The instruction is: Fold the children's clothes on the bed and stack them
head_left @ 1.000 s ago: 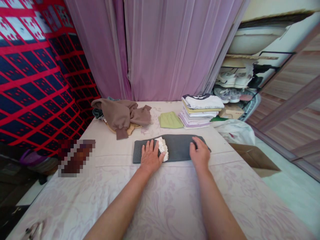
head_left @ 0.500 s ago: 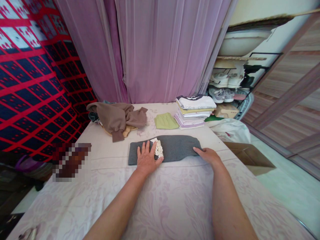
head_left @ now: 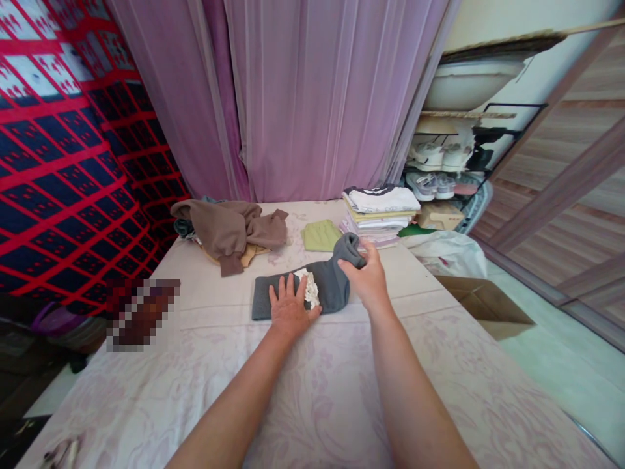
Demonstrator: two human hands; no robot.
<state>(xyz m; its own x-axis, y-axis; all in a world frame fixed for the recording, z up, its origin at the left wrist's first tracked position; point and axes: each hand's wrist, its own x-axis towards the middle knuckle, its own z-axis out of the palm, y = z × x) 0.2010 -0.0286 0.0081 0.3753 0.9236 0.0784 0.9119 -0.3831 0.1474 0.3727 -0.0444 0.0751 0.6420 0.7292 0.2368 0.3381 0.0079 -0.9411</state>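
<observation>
A dark grey folded garment [head_left: 328, 277] with a patch of white ruffled trim [head_left: 311, 291] lies on the patterned bed cover [head_left: 312, 371]. Its exact kind I cannot tell. My left hand [head_left: 291, 306] rests flat on its left part, fingers spread, beside the trim. With its fingers closed, my right hand [head_left: 367, 273] grips the garment's right end, lifted and bent up off the cover. Just behind it lies a folded light green cloth [head_left: 319, 236]. A stack of folded clothes [head_left: 381, 205] stands at the back right.
A heap of clothes with a brown sweatshirt [head_left: 224, 228] on top lies at the back left. Purple curtains [head_left: 312, 98] hang behind. On the right are a shoe rack [head_left: 439, 185], a white plastic bag [head_left: 444, 254] and an open cardboard box [head_left: 481, 303] on the floor.
My right hand has raised the garment's right end and brought it up and to the left. My left hand stays pressed on the left part.
</observation>
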